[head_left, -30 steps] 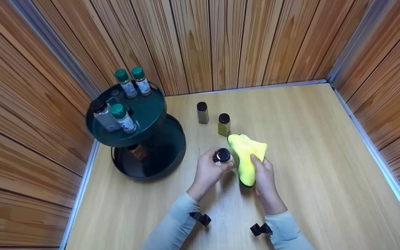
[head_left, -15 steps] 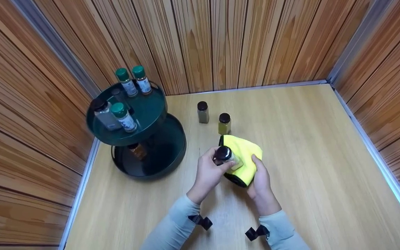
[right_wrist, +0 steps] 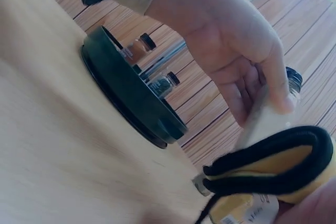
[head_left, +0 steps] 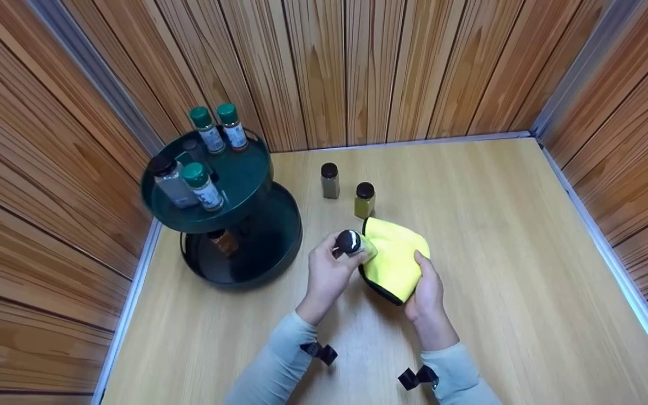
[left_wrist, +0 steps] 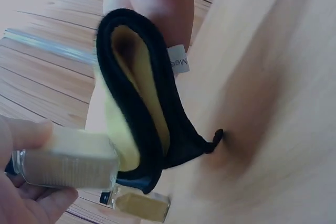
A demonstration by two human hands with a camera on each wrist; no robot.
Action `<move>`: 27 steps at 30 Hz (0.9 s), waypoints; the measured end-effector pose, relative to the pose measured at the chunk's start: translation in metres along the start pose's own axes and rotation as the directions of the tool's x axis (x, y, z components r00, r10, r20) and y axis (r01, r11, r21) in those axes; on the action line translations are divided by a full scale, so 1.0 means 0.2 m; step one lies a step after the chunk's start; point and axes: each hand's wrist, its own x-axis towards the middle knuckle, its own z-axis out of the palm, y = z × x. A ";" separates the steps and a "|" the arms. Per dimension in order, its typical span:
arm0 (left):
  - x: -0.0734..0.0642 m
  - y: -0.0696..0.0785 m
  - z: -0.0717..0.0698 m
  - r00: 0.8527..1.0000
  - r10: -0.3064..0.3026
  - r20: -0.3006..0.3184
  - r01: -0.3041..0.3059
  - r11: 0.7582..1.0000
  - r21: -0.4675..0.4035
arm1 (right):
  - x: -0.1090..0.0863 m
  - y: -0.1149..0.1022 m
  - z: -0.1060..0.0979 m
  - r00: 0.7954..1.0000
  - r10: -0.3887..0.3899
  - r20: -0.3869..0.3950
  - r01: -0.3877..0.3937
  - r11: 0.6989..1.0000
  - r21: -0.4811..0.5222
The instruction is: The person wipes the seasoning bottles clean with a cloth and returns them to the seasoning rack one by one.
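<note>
My left hand (head_left: 324, 278) grips a clear, square-sided glass spice jar (left_wrist: 73, 162) with a black cap and pale contents. The jar is tilted, its cap toward the left and its base against a yellow cloth (head_left: 400, 256). That cloth has black edging and, in the left wrist view, is folded over on itself with a small white tag (left_wrist: 178, 59). Thumb on top, my right hand (head_left: 428, 298) holds the cloth from the right side; its other fingers are mostly hidden behind it. Just beyond the cloth stands a black-capped jar with yellow-green contents (head_left: 364, 203).
Another black-capped jar, greyish inside (head_left: 330, 183), stands farther back. On the left is a dark green two-tier round rack (head_left: 245, 197); its upper tier bears several jars, including green-capped ones (head_left: 207, 191). An orange-brown jar (right_wrist: 137, 49) sits on the lower tier. Wood-panelled walls enclose the table.
The cloth has swung left and spread out, meeting the jar's lower part. My left hand has then shifted slightly left, tipping the jar's cap leftward.
</note>
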 end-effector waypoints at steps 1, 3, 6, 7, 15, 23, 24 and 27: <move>0.00 0.00 0.00 1.000 0.005 -0.006 -0.005 1.000 -0.003 | 0.00 0.00 0.00 1.000 -0.018 -0.004 0.018 1.000 -0.018; -0.01 0.01 -0.01 1.000 0.007 -0.008 -0.007 1.000 -0.014 | 0.01 -0.01 0.01 0.999 -0.044 0.003 0.044 0.998 -0.046; -0.04 0.04 0.00 1.000 -0.013 0.011 0.014 0.999 -0.042 | 0.03 -0.01 0.03 0.998 -0.047 0.035 0.049 0.998 -0.042; -0.05 0.04 0.01 1.000 -0.017 0.017 0.018 0.998 -0.052 | 0.04 -0.01 0.03 0.998 -0.041 0.048 0.042 0.999 -0.023; -0.10 0.02 0.03 1.000 -0.007 -0.012 0.004 0.977 -0.213 | 0.04 0.03 0.06 0.995 0.053 0.089 -0.060 0.996 0.072; -0.06 0.03 0.00 0.996 0.087 -0.015 -0.088 0.990 -0.107 | 0.02 0.01 0.05 0.996 0.068 0.050 -0.067 0.998 -0.011; -0.06 0.03 -0.01 0.995 0.099 -0.006 -0.099 0.992 -0.079 | 0.01 0.01 0.05 0.997 0.063 0.037 -0.062 0.998 -0.026; -0.06 0.02 -0.03 0.994 0.110 0.011 -0.110 0.994 -0.003 | 0.01 -0.01 0.04 0.998 0.068 0.002 -0.067 0.997 -0.041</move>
